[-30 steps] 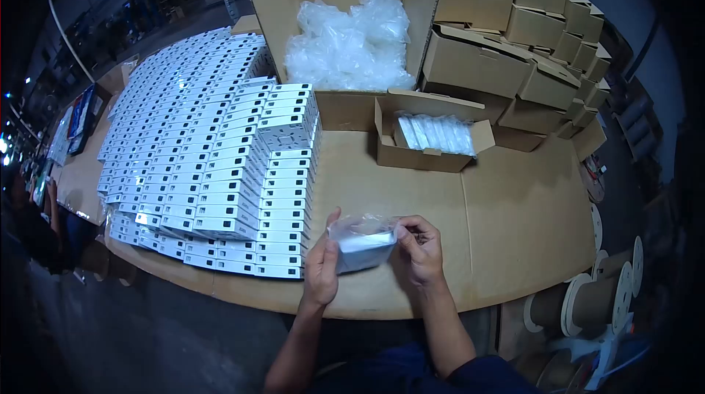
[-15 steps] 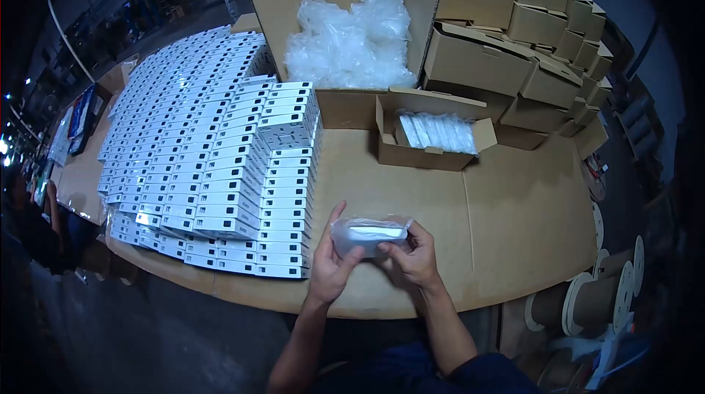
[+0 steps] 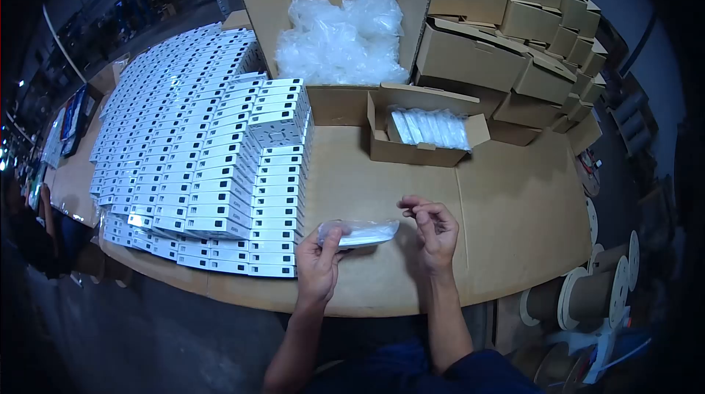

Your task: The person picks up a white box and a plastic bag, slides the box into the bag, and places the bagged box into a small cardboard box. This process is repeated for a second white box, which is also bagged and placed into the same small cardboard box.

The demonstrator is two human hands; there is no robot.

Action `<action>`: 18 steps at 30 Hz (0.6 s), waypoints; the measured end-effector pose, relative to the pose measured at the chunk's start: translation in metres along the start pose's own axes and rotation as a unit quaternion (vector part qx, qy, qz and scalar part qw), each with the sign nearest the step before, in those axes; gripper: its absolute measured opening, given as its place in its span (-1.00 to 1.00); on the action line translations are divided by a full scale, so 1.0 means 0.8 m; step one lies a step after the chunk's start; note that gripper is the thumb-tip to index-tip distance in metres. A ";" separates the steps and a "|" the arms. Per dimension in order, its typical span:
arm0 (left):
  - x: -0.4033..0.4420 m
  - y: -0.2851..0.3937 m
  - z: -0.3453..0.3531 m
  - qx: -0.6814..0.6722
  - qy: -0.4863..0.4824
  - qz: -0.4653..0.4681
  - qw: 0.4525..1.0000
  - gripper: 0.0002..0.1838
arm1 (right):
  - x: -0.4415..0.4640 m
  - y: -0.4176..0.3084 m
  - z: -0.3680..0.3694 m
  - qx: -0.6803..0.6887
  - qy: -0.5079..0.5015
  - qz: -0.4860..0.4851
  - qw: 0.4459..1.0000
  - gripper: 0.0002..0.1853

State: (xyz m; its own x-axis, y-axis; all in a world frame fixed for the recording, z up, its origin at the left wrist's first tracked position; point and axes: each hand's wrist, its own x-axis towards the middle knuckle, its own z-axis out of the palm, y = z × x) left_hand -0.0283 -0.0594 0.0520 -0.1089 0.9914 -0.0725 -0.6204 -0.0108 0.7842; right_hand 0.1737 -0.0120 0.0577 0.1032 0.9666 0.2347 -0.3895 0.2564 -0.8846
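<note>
A white item in a clear plastic bag (image 3: 367,234) is gripped at its left end by my left hand (image 3: 319,265), thumb on top. To the right of the bag, apart from it, my right hand (image 3: 435,236) is raised with its fingers curled apart and nothing visible between them. Beyond the hands stands an open cardboard box (image 3: 415,153) holding a row of bagged white items (image 3: 429,129). Tall stacks of white boxes (image 3: 213,174) rise beside my left hand.
A large open carton (image 3: 257,23) with crumpled clear bags (image 3: 341,34) stands at the back. Brown boxes (image 3: 474,56) are piled at the back right. Cable spools (image 3: 587,295) stand below the right edge of the table (image 3: 525,225). Another person (image 3: 33,225) is at the far left.
My right hand has let go of the bagged item and moved right. My left hand still holds the bag, now turned flatter. The view has shifted slightly.
</note>
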 end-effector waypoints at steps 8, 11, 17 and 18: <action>0.001 -0.006 0.004 0.002 0.009 -0.021 1.000 -0.75 | -0.005 -0.014 0.010 -0.235 -0.253 -0.031 0.938 -0.63; 0.004 -0.008 -0.002 -0.044 0.027 -0.015 0.999 -0.75 | -0.002 -0.018 0.016 -0.254 -0.243 -0.018 0.936 -0.63; 0.003 0.006 0.005 0.022 0.013 0.020 0.999 -0.82 | 0.007 -0.023 0.011 -0.311 -0.265 0.005 0.913 -0.68; 0.000 0.008 0.009 0.070 -0.007 0.043 0.997 -0.78 | 0.008 -0.023 0.010 -0.318 -0.266 -0.004 0.910 -0.68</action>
State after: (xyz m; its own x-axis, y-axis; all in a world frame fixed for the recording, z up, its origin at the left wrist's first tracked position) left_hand -0.0271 -0.0582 0.0613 -0.1465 0.9892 0.0064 -0.4941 -0.0788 0.8658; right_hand 0.1738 -0.0104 0.0785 -0.4202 0.8710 0.2544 0.2351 0.3753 -0.8966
